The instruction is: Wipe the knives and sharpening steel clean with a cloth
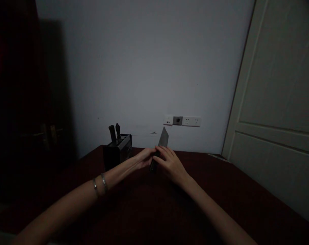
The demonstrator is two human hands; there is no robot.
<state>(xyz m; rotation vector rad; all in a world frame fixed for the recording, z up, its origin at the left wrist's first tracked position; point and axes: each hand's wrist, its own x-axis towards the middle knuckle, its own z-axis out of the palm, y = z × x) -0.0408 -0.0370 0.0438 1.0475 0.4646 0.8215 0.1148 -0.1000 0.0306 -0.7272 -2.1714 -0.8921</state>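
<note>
A kitchen knife (164,137) with a broad grey blade and a dark handle is held up over the table, its tip pointing up and away from me. My left hand (144,158) is closed on it from the left, near where blade meets handle; its fingers are partly hidden. From the right, my right hand (170,163) grips the same spot, fingers laid across the knife and thumb beneath them. The handle's lower end sticks out below both hands. Left of them stands a black knife block (118,153) with two dark-handled tools (112,133) upright in it.
The dark red table (149,204) reaches back to a pale wall (144,68) with sockets (191,121). A light panelled door (276,102) is at the right, and a dark door with a handle (44,134) at the left. The light is dim.
</note>
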